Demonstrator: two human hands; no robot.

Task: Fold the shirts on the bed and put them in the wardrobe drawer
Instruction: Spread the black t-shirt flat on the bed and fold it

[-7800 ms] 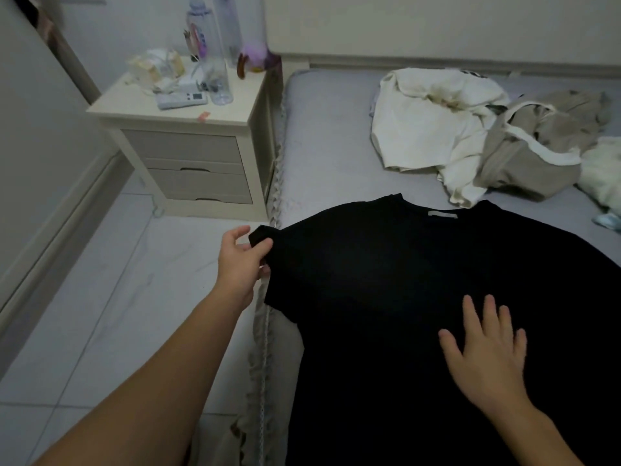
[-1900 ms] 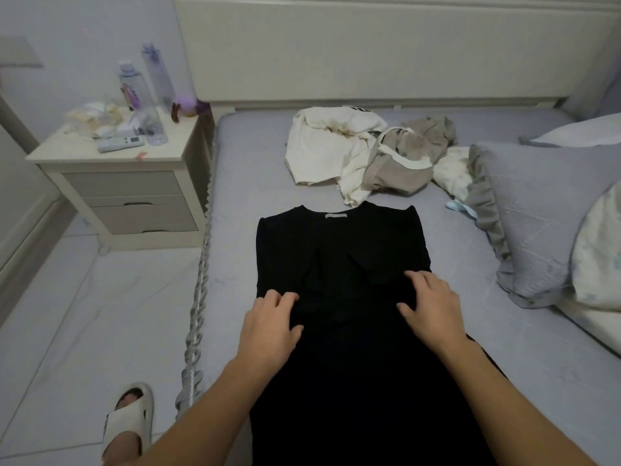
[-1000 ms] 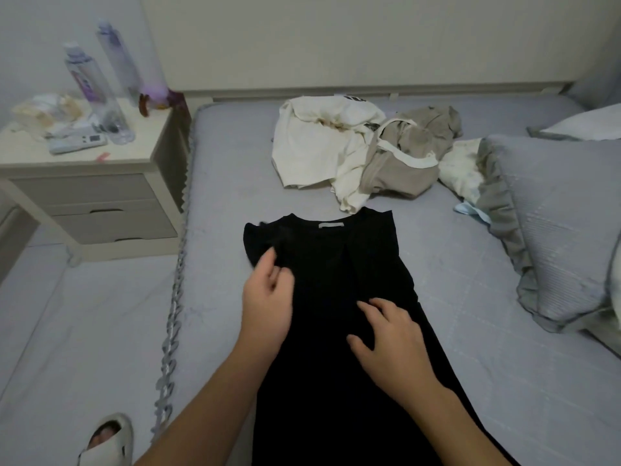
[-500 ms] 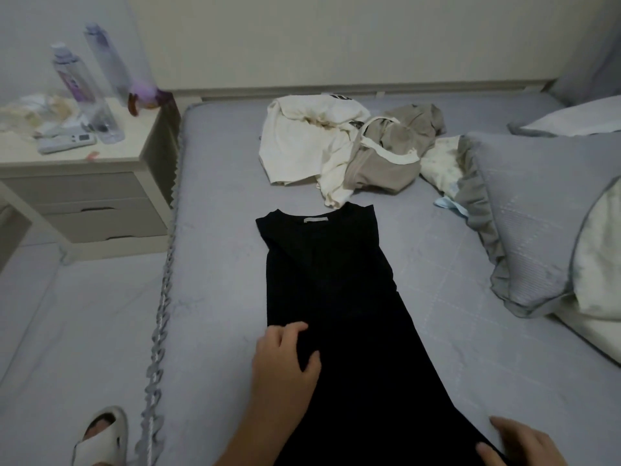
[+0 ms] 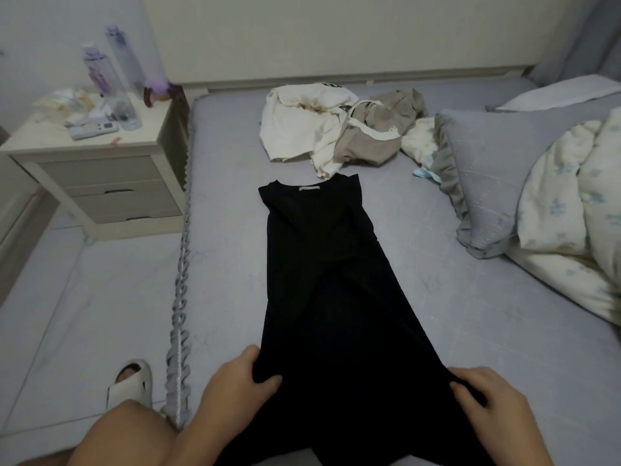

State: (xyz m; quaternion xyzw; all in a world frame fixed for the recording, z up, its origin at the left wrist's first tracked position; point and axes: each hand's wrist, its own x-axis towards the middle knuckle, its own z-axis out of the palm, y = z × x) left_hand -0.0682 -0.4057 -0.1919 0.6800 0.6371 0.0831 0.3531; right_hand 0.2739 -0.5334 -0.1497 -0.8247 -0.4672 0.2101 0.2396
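Observation:
A black shirt (image 5: 322, 264) lies lengthwise on the grey bed (image 5: 228, 203), both sides folded in so it forms a long strip, collar at the far end. My left hand (image 5: 235, 381) grips its near left edge, thumb on top of the fabric. At the near right edge my right hand (image 5: 487, 395) holds the cloth with curled fingers. A cream shirt (image 5: 299, 126) and a beige shirt (image 5: 373, 136) sit crumpled together at the bed's far end. No wardrobe drawer is in view.
A white nightstand (image 5: 97, 169) with bottles and a remote stands left of the bed. A grey ruffled pillow (image 5: 487, 176) and a floral duvet (image 5: 571, 203) fill the right side. My knee (image 5: 117, 435) and a white slipper (image 5: 129, 385) are on the tiled floor.
Both hands slid from the shirt's middle down to its near end and took hold of the two bottom edges. The sleeves were folded inward earlier.

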